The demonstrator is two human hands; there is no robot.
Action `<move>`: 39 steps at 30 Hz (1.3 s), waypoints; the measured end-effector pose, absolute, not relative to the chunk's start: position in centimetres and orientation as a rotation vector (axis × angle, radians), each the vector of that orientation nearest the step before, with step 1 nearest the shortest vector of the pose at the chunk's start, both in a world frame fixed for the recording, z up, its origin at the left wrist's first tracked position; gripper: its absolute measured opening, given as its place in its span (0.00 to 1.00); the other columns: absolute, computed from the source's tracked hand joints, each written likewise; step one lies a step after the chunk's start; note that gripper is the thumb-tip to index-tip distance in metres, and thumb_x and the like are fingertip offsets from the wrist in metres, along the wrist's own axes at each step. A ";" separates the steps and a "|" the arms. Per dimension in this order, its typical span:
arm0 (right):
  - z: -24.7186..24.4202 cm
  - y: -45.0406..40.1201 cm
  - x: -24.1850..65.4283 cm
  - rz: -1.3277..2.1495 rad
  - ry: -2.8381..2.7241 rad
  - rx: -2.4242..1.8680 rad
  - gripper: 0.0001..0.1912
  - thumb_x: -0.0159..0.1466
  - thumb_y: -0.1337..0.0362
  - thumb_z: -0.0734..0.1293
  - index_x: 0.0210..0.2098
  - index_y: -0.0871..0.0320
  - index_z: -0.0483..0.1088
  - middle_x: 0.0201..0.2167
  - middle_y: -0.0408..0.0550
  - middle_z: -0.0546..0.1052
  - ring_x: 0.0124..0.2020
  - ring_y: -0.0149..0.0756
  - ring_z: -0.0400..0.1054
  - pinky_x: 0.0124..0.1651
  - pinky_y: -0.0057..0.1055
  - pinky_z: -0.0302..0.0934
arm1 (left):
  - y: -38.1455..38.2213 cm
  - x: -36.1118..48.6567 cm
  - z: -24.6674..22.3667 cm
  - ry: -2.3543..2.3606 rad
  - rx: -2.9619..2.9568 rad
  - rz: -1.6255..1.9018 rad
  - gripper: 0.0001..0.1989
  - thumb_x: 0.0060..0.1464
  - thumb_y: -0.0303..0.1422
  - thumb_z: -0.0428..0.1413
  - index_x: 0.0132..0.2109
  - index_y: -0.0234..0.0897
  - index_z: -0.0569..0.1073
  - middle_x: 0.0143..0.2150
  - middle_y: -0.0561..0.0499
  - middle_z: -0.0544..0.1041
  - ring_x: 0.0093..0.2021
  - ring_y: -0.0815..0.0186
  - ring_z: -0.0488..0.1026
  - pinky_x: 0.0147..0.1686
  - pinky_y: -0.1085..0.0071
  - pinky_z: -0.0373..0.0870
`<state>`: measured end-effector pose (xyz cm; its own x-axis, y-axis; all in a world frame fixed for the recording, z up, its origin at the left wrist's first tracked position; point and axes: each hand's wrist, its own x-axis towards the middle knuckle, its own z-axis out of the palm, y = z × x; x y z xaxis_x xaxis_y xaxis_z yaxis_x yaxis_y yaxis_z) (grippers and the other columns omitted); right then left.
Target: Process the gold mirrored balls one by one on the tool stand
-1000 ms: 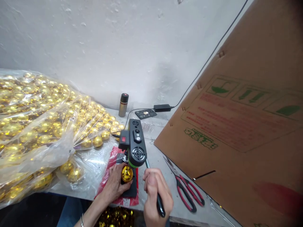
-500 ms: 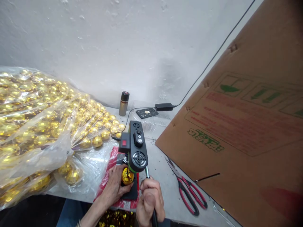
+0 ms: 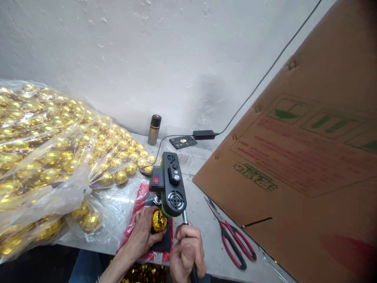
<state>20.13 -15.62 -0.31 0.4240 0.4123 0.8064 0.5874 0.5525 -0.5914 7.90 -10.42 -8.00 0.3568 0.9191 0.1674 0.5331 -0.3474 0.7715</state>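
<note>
My left hand (image 3: 143, 230) is closed around a shiny gold mirror-tiled ball (image 3: 159, 221), thumb at its near side, under the head of a small black bench machine (image 3: 174, 184). The ball rests over the machine's dark base plate (image 3: 165, 241). My right hand (image 3: 188, 251) is wrapped round a lever (image 3: 185, 217), a metal rod with a black grip, on the machine's right side. The machine's head hides the spot above the ball. Red plastic (image 3: 138, 208) lies beneath the base.
A clear plastic bag (image 3: 70, 184) full of gold balls fills the left. Red-and-black scissors (image 3: 232, 239) lie beside a large cardboard box (image 3: 282, 157) on the right. Behind stand a dark-capped bottle (image 3: 154, 129), a black phone-like slab (image 3: 183, 142) and a power adapter (image 3: 204, 135) with its cable.
The machine's head and lever sit slightly farther right and lower in the picture. More of the ball's top shows. Both hands keep their grips.
</note>
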 end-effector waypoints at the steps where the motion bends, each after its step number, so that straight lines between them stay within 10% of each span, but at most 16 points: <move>1: -0.3 -15.7 20.2 -0.122 -1.179 -1.032 0.21 0.80 0.63 0.56 0.29 0.52 0.60 0.26 0.38 0.68 0.25 0.32 0.63 0.38 0.35 0.62 | -10.4 7.9 -8.0 1.258 2.002 0.808 0.24 0.57 0.35 0.66 0.60 0.41 0.76 0.53 0.43 0.83 0.53 0.47 0.79 0.56 0.51 0.72; 39: -0.2 -15.9 21.8 -0.248 -1.424 -1.031 0.20 0.81 0.63 0.58 0.31 0.53 0.66 0.29 0.39 0.72 0.27 0.30 0.67 0.30 0.29 0.62 | -10.1 8.6 -8.0 1.259 1.914 0.834 0.26 0.55 0.34 0.68 0.60 0.40 0.78 0.54 0.40 0.83 0.56 0.42 0.79 0.59 0.46 0.73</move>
<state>21.77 -15.89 -0.17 0.2024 0.4240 0.8827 0.6973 0.5705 -0.4339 8.56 -10.09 -8.02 0.3236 0.9359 0.1391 0.4936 -0.2924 0.8191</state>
